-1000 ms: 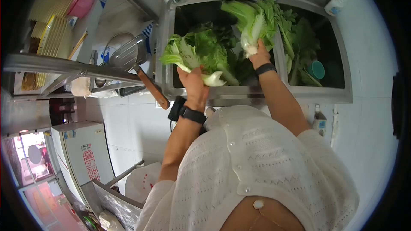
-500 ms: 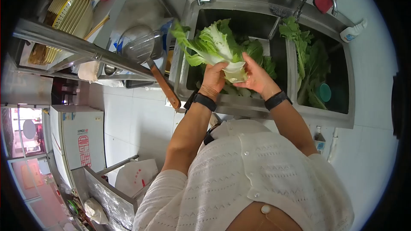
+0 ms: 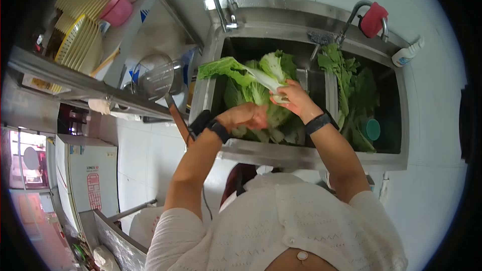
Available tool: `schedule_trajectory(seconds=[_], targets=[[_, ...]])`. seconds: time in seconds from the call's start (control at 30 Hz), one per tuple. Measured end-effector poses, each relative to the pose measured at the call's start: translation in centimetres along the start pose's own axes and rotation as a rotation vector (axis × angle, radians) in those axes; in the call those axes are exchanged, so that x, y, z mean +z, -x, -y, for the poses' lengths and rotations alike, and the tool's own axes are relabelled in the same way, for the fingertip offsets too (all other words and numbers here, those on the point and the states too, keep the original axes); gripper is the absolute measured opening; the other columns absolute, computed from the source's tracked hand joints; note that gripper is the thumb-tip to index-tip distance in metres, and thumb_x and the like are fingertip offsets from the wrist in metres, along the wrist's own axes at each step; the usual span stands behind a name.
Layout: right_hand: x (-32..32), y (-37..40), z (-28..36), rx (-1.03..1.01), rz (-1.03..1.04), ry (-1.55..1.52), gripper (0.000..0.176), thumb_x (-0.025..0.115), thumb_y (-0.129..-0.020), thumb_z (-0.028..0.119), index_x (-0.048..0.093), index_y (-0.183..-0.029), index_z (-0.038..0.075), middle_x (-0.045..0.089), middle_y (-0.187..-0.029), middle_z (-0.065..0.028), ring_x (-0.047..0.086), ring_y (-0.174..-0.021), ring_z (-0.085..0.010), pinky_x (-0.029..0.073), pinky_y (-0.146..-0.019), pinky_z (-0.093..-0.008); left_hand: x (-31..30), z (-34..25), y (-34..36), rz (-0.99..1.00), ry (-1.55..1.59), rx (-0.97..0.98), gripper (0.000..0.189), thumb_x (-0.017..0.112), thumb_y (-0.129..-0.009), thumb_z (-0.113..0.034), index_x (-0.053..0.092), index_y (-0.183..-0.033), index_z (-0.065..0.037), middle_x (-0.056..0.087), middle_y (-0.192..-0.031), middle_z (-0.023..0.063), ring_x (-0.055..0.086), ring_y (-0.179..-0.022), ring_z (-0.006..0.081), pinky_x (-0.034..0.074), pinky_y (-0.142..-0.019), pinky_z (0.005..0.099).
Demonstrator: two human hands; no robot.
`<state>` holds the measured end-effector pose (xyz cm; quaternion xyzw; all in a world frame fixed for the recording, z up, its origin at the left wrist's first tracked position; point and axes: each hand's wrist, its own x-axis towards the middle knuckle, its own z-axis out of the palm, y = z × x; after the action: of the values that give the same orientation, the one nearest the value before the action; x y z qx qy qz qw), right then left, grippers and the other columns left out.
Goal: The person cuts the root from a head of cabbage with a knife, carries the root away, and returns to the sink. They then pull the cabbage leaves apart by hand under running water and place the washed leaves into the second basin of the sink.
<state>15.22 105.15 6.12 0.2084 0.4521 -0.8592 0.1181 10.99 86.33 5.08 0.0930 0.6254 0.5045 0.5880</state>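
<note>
My right hand (image 3: 297, 102) is closed round the white stalk end of a Chinese cabbage leaf (image 3: 258, 75), over the left sink basin (image 3: 307, 78). Its green, frilly tip reaches left past the basin's rim. My left hand (image 3: 245, 115) is just below and left of the leaf, blurred, its fingers stretched to the right with nothing visible in them. Beneath both hands, more cabbage leaves (image 3: 278, 115) fill much of the basin. Other leafy greens (image 3: 351, 90) lie in the right basin, along with a green cup (image 3: 371, 129).
Two taps rise behind the basins; a red cloth (image 3: 374, 20) hangs on the right tap (image 3: 351, 15). A white bottle (image 3: 408, 52) stands at the right corner. On the left, a metal shelf (image 3: 75, 78) holds stacked plates (image 3: 83, 45) and a wooden-handled strainer (image 3: 153, 75).
My left hand has come off the cabbage and moved left and down. My right hand now holds a leaf by its stalk. The view has shifted, with the sink lower in it.
</note>
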Motion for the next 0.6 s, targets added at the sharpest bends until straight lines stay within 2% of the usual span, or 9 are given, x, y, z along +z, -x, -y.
schedule_trajectory(seconds=[0.03,0.07,0.13,0.2,0.27,0.4,0.43,0.5,0.6], targets=[[0.0,-0.6,0.6,-0.014,0.002,-0.005,0.033,0.047,-0.074,-0.004,0.041,-0.107,-0.003,0.052,-0.098,-0.0167,0.056,-0.084,-0.0276,0.051,-0.068,-0.041,-0.8,-1.9,1.6,-0.014,-0.304,-0.077,0.031,0.052,-0.084,-0.034,0.057,-0.087,-0.003,0.062,-0.074,0.0076,0.06,-0.067,0.0152,0.045,-0.056,0.0248],[0.1,-0.8,1.0,0.022,-0.03,0.01,0.039,0.046,-0.074,-0.005,0.037,-0.112,-0.004,0.05,-0.101,-0.0176,0.055,-0.087,-0.0275,0.051,-0.069,-0.0415,-2.7,-2.9,2.0,-0.104,-0.381,0.015,0.028,0.051,-0.084,-0.029,0.057,-0.084,-0.002,0.061,-0.065,0.0065,0.058,-0.054,0.0154,0.043,-0.046,0.0239],[0.9,-1.3,1.4,0.063,-0.115,0.021,0.059,0.044,-0.074,-0.008,0.019,-0.128,-0.004,0.044,-0.109,-0.02,0.054,-0.089,-0.0282,0.051,-0.071,-0.042,-9.0,-4.5,-0.3,-0.483,-0.291,0.341,0.016,0.052,-0.08,-0.017,0.058,-0.082,-0.003,0.06,-0.061,0.0066,0.057,-0.052,0.0131,0.043,-0.045,0.0247],[1.0,-2.6,1.1,0.086,-0.153,0.014,0.063,0.045,-0.074,-0.009,0.016,-0.13,-0.003,0.043,-0.11,-0.0197,0.054,-0.09,-0.0284,0.051,-0.072,-0.0421,-14.0,-7.7,-3.8,-1.031,-0.604,0.537,0.015,0.053,-0.075,-0.015,0.061,-0.085,-0.006,0.061,-0.066,0.0146,0.06,-0.063,0.0317,0.048,-0.06,0.036],[1.7,-3.7,1.4,0.094,-0.184,0.009,0.067,0.045,-0.074,-0.009,0.013,-0.131,-0.002,0.042,-0.111,-0.0195,0.054,-0.09,-0.0287,0.051,-0.072,-0.0423,-15.8,-10.6,-6.4,-1.16,-0.687,0.66,0.025,0.052,-0.074,-0.013,0.057,-0.098,-0.009,0.059,-0.086,0.0185,0.055,-0.084,0.0384,0.045,-0.074,0.0389],[2.5,-5.4,1.6,0.132,-0.244,0.028,0.068,0.048,-0.075,-0.008,0.012,-0.132,-0.002,0.042,-0.112,-0.0202,0.054,-0.092,-0.0295,0.051,-0.075,-0.0424,-19.2,-15.9,-11.3,-1.183,-0.899,0.576,0.035,0.05,-0.075,-0.014,0.05,-0.107,-0.003,0.049,-0.109,0.0211,0.049,-0.098,0.0391,0.04,-0.087,0.0408],[2.1,-6.0,1.2,0.121,-0.217,0.007,0.068,0.049,-0.075,-0.008,0.011,-0.132,-0.002,0.041,-0.112,-0.0205,0.054,-0.093,-0.0297,0.051,-0.075,-0.0426,-22.0,-15.9,-14.0,-1.104,-0.939,0.669,0.036,0.049,-0.074,-0.015,0.05,-0.107,-0.001,0.051,-0.109,0.021,0.049,-0.099,0.0372,0.039,-0.088,0.0396],[2.2,-6.4,0.9,0.111,-0.234,-0.036,0.069,0.049,-0.076,-0.007,0.01,-0.132,-0.002,0.041,-0.112,-0.021,0.054,-0.093,-0.0302,0.051,-0.076,-0.043,-23.7,-17.2,-15.9,-0.886,-0.936,0.324,0.033,0.049,-0.073,-0.017,0.054,-0.103,-0.004,0.055,-0.103,0.0198,0.052,-0.096,0.0345,0.041,-0.085,0.0378],[2.9,-6.4,0.5,0.101,-0.258,-0.113,0.069,0.049,-0.076,-0.007,0.01,-0.132,-0.001,0.041,-0.112,-0.0218,0.053,-0.093,-0.0308,0.05,-0.076,-0.0438,-24.9,-15.9,-16.6,-0.879,-0.721,0.506,0.029,0.05,-0.072,-0.019,0.059,-0.097,-0.006,0.06,-0.094,0.0175,0.056,-0.09,0.0325,0.044,-0.081,0.0362]])
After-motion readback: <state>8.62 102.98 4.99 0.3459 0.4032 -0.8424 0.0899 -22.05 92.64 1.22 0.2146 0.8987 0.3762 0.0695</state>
